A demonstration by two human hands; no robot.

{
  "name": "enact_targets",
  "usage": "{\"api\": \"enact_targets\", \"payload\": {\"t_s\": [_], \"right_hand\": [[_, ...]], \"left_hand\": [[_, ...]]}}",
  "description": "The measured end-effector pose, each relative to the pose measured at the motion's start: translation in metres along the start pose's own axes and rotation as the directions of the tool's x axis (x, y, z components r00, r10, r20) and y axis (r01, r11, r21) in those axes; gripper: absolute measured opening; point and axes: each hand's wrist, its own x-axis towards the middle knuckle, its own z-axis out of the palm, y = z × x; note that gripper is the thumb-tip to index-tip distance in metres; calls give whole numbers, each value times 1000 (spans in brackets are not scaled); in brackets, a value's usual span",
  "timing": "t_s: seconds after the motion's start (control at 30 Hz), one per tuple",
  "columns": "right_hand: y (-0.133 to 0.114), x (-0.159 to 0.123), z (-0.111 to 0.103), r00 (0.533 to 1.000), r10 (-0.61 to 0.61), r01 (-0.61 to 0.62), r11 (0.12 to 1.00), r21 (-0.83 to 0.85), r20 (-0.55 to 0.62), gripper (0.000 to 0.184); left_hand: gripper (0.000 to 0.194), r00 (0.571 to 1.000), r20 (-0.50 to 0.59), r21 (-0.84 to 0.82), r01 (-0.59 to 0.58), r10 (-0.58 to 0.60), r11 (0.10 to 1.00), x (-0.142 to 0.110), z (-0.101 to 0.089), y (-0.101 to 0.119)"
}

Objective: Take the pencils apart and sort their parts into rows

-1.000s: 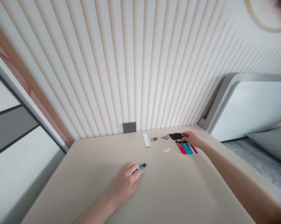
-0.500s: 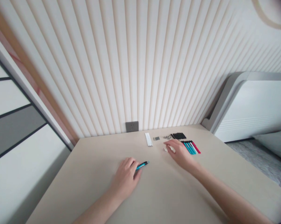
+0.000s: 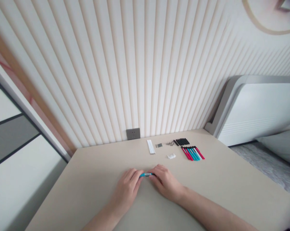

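Note:
Low over the table [image 3: 92, 179], a teal pen [image 3: 146, 175] lies level between my two hands. My left hand [image 3: 128, 186] is closed around its left end. At the right end, the fingers of my right hand [image 3: 166, 181] close on the black tip part, which they mostly hide. Whether a small white piece is also in my right fingers cannot be seen. Beyond my right hand is a little group of small white pieces [image 3: 171, 156]. Farther right several pen barrels [image 3: 193, 153] in red, teal and white lie side by side with black ends.
Along the back of the table lie white refill-like sticks [image 3: 151, 147], small grey springs [image 3: 159, 145], silvery metal bits [image 3: 170, 143] and a row of black tubes [image 3: 182, 141]. A dark wall socket [image 3: 133, 133] sits behind. A bed headboard [image 3: 250, 109] stands to the right.
My right hand has come back from the white pieces, leftward and nearer, and now grips the pen's right end. The pen has turned to lie level. The view has shifted slightly.

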Motion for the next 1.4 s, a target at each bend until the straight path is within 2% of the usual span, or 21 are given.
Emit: {"api": "enact_targets", "payload": {"t_s": [0.13, 0.23, 0.33, 0.5, 0.7, 0.97, 1.23, 1.33, 1.4], "right_hand": [[-3, -3, -1, 984, 112, -81, 974, 210, -139, 19], [-5, -6, -1, 985, 51, -5, 963, 268, -166, 18], [-6, -8, -1, 988, -40, 80, 960, 267, -150, 19], [-9, -8, -4, 986, -46, 86, 965, 246, -163, 20], [-6, -11, -7, 953, -59, 127, 968, 216, -297, 17], [-3, -10, -11, 972, -88, 130, 974, 185, -218, 18], [-10, -8, -14, 978, -133, 161, 970, 180, -162, 17], [-7, -1, -30, 971, -42, 74, 989, 127, -234, 16], [7, 5, -51, 921, 123, -101, 992, 80, -370, 22]], "left_hand": [[18, 996, 70, -40, -44, 46, 998, 2, -2, 0], [18, 989, 132, -100, -59, 72, 993, 3, 0, 0], [20, 988, 151, -153, -18, 42, 988, 2, 3, -2], [20, 987, 159, -190, 1, 29, 982, 1, 4, -5], [21, 990, 138, -131, -10, 28, 991, 1, 1, -3], [19, 987, 146, -34, -57, 61, 998, 1, 2, -4], [20, 977, 158, -34, -140, 143, 990, 1, 2, -3], [21, 974, 148, -35, -166, 169, 986, 0, 1, -3], [21, 974, 140, -35, -174, 177, 984, 0, 0, -3]]}}
